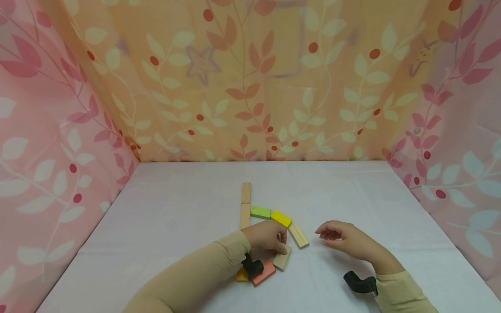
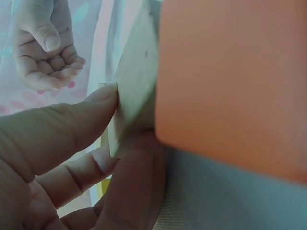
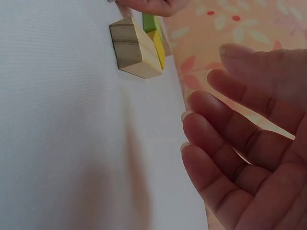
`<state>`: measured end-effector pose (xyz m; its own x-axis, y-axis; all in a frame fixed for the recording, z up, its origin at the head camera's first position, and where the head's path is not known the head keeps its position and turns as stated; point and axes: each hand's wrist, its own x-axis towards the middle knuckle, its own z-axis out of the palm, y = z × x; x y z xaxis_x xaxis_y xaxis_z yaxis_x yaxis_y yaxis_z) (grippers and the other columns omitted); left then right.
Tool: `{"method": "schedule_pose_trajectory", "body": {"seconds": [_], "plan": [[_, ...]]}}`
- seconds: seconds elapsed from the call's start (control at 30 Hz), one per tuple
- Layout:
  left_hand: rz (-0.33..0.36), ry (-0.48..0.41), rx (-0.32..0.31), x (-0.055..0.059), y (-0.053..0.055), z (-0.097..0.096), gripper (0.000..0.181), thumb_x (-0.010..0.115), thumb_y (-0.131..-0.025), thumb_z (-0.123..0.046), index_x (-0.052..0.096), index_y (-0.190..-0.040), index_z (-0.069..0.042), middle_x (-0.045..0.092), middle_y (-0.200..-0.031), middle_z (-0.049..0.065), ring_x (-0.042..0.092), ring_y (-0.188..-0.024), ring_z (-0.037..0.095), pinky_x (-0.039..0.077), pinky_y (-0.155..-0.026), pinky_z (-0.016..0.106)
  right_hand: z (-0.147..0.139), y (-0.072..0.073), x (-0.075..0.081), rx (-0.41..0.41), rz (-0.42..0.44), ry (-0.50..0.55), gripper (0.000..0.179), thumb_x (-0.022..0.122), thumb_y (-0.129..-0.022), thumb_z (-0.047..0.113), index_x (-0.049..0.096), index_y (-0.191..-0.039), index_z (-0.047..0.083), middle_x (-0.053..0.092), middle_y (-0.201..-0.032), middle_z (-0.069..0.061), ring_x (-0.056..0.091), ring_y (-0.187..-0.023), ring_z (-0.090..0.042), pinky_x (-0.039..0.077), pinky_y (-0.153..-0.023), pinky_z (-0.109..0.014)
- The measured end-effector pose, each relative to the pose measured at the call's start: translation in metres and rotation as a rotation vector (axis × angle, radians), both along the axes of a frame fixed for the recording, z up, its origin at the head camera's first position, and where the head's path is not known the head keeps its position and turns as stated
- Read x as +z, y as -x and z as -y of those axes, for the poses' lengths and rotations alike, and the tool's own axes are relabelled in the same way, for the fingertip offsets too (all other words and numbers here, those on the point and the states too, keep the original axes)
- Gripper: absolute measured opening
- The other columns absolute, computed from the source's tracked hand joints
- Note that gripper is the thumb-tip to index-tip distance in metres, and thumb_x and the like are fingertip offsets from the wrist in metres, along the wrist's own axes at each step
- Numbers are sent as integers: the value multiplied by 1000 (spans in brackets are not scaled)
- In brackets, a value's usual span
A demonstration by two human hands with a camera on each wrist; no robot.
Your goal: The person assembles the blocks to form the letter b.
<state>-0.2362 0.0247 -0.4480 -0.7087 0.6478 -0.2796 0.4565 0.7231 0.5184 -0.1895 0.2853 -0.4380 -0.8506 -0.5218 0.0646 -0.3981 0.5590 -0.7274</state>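
My left hand (image 1: 266,236) pinches a plain wooden block (image 1: 282,258) between thumb and fingers, low over the table. In the left wrist view the same wooden block (image 2: 136,86) shows between thumb and fingertips, partly covered by a salmon-red block (image 2: 230,81) close to the camera. That salmon-red block (image 1: 264,273) lies just left of the held one. My right hand (image 1: 348,239) hovers over the table to the right, fingers loosely bent and holding nothing. Nearest to it is another plain wooden block (image 1: 298,236), whose end (image 3: 129,45) faces the right wrist camera.
A yellow block (image 1: 281,218) and a green block (image 1: 260,212) continue the curve toward two plain blocks (image 1: 245,193) set end to end. A dark yellow block (image 1: 242,275) is partly hidden by the left wrist's black device (image 1: 253,266). Patterned curtains (image 1: 250,87) surround the white table (image 1: 176,195).
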Motion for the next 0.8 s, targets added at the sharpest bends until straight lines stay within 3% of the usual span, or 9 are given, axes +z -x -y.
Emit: {"method": "schedule_pose_trajectory", "body": {"seconds": [0.3,0.53,0.8], "plan": [[39,19,7,4,-3,-1,19,74,-76,-26,56,-74,-20,55,-68,-6,48,-61,8,38,-54,21,7,8,-7,0,63,-32,27,67,-82,13,60,-108,8,60,-92,-2,54,-83,-10,47,-73,-23],[38,39,-17,7,-3,0,19,74,-77,-26,57,-76,-19,55,-70,-6,49,-64,8,40,-56,21,20,17,-18,4,120,-75,49,71,-77,6,50,-122,6,57,-89,-3,56,-78,-10,48,-69,-23],[61,32,-22,7,-3,0,17,75,-76,-23,58,-78,-19,56,-70,-6,49,-64,8,40,-58,21,31,25,-22,8,120,-117,62,73,-74,6,45,-130,4,54,-85,-1,52,-70,-10,46,-64,-22]]}}
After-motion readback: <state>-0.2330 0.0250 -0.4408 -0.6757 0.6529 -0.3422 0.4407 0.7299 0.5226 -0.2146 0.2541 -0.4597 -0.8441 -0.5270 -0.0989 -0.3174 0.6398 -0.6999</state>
